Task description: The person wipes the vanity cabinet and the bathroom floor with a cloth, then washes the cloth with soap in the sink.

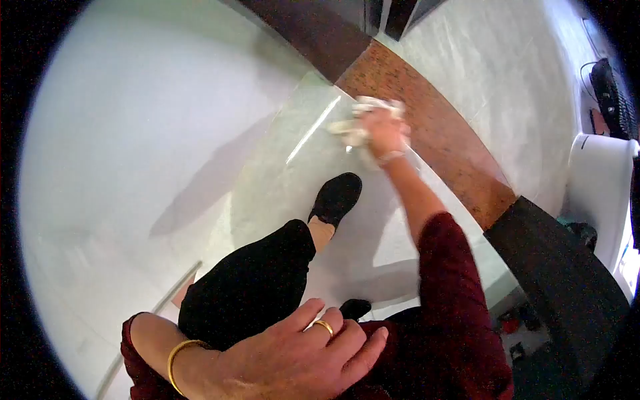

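Observation:
A crumpled whitish cloth (357, 133) is bunched under and around the fingers of my right hand (385, 132), beside the edge of a brown speckled strip (427, 113). Motion blurs that hand and the cloth. A bracelet circles the right wrist. Close to the camera, my left hand (293, 353) lies across my body above the dark trousers (247, 280), its fingers bent and slightly apart with nothing in them. It wears a gold ring and a gold bangle.
My black shoe (339, 197) stands on the glossy pale floor (333, 260). A dark panel (560, 280) lies at the lower right. A white bin-like container (600, 187) and a black keyboard-like object (613, 100) are at the right edge.

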